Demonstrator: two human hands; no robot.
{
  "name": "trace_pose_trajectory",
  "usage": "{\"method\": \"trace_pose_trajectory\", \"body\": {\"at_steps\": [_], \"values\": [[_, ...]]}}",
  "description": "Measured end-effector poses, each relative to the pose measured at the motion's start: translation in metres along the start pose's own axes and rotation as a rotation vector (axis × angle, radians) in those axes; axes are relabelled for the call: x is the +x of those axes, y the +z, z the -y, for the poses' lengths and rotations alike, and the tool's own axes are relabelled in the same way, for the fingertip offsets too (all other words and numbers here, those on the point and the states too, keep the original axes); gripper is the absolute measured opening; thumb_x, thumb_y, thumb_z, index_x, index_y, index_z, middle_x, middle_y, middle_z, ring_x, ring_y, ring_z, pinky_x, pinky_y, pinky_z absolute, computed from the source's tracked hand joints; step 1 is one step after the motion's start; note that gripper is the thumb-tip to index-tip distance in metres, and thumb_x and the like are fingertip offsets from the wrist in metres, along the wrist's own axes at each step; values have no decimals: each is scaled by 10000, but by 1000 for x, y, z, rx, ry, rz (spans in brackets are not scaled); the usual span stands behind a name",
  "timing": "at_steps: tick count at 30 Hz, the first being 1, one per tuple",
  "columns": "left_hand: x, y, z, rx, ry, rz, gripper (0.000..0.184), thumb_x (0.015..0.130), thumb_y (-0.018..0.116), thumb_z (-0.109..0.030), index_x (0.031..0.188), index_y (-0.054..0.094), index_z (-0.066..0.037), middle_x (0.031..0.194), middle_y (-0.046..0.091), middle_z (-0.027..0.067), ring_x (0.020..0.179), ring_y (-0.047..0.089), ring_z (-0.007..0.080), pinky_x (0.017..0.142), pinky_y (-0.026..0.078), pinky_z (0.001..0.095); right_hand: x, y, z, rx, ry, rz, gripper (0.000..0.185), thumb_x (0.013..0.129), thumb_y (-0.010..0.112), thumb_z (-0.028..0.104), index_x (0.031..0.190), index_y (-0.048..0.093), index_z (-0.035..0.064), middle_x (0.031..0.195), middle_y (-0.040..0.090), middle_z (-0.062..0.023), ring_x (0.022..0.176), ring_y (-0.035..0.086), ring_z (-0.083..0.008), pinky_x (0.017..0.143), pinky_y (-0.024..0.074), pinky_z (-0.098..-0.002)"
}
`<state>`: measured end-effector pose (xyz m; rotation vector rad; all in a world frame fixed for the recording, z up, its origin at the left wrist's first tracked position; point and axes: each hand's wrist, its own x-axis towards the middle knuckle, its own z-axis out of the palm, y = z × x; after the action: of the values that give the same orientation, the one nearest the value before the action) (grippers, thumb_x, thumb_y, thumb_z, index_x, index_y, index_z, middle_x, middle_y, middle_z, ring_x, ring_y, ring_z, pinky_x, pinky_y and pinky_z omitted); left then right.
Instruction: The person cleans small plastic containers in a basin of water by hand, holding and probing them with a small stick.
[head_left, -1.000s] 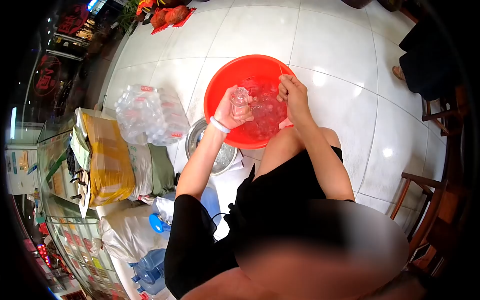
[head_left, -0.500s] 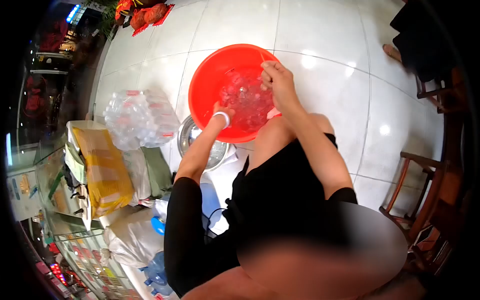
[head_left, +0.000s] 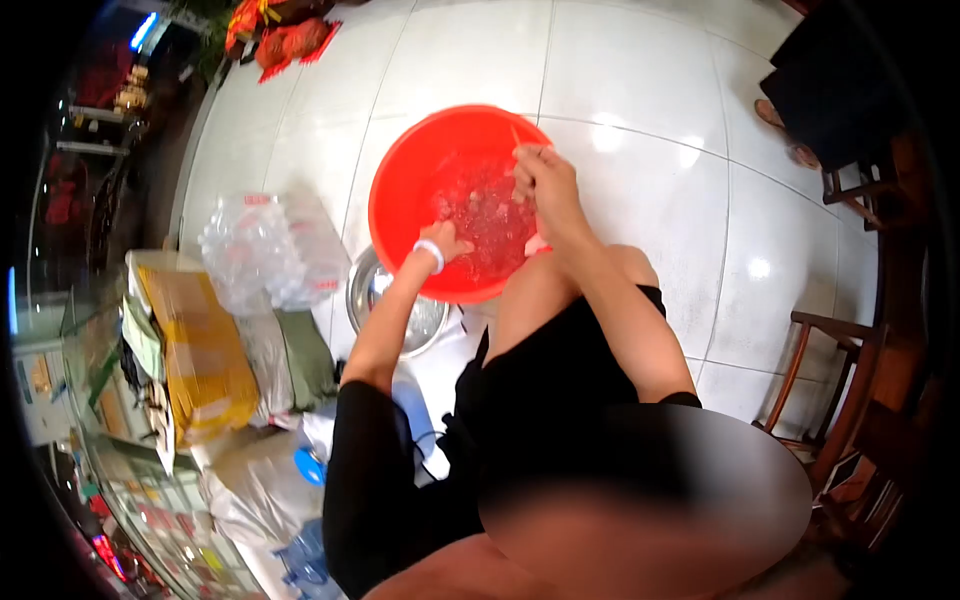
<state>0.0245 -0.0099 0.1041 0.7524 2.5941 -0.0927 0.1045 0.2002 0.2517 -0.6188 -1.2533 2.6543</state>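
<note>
A large red plastic basin (head_left: 400,180) stands on the floor in front of me. Water with many small, pale pieces (head_left: 487,222) lies in it; their kind is too blurred to tell. My left hand (head_left: 445,240), with a white band at the wrist, reaches over the basin's near left side, fingers apart and low near the water. Above the right side of the basin, my right hand (head_left: 545,180) is closed around a thin, light stick (head_left: 516,136) that pokes up past the fingers. A metal bowl (head_left: 357,300) sits beside the basin, partly hidden by my left forearm.
Shrink-wrapped plastic bottles (head_left: 265,250) stand left of the bowl, near a yellow-taped box (head_left: 205,345). A wooden stool (head_left: 835,330) is at the right. Another person's foot (head_left: 768,112) shows at upper right. Red decorations (head_left: 298,45) lie at upper left.
The whole view has shifted slightly, with the basin now a little lower and further left. My left hand's fingers show more, above the water. The right hand keeps its grip on the stick.
</note>
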Motion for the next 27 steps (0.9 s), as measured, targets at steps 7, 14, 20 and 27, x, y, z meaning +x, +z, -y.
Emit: {"method": "trace_pose_trajectory", "body": {"at_steps": [7, 14, 20, 27], "values": [[-51, -110, -32, -2298, 38, 367, 419, 841, 415, -440, 765, 558, -54, 575, 499, 76, 462, 406, 161, 506, 369, 305, 3, -5, -1, 54, -36, 141, 114, 838, 508, 147, 848, 508, 34, 577, 406, 24, 468, 338, -57, 449, 318, -216], [-75, -132, -47, -2332, 130, 523, 511, 834, 362, -507, 782, 553, -36, 561, 422, 33, 477, 370, 135, 604, 380, 308, -1, -4, -3, -36, -51, 129, 105, 843, 512, 154, 847, 506, 50, 581, 382, 35, 472, 312, -50, 465, 313, -214], [-85, -138, -52, -2395, 170, 569, 475, 854, 361, -465, 902, 560, -36, 646, 472, 55, 525, 415, 140, 599, 392, 304, 1, -5, -7, -27, -42, 136, 106, 842, 512, 156, 851, 509, 51, 578, 389, 33, 462, 319, -51, 463, 318, -215], [-87, -137, -57, -2510, 111, 449, 432, 884, 353, -415, 1011, 543, -48, 889, 583, 166, 585, 474, 152, 548, 398, 261, -2, -3, -4, -34, -51, 140, 122, 839, 505, 151, 853, 511, 30, 590, 418, 24, 458, 328, -50, 449, 315, -207]]}}
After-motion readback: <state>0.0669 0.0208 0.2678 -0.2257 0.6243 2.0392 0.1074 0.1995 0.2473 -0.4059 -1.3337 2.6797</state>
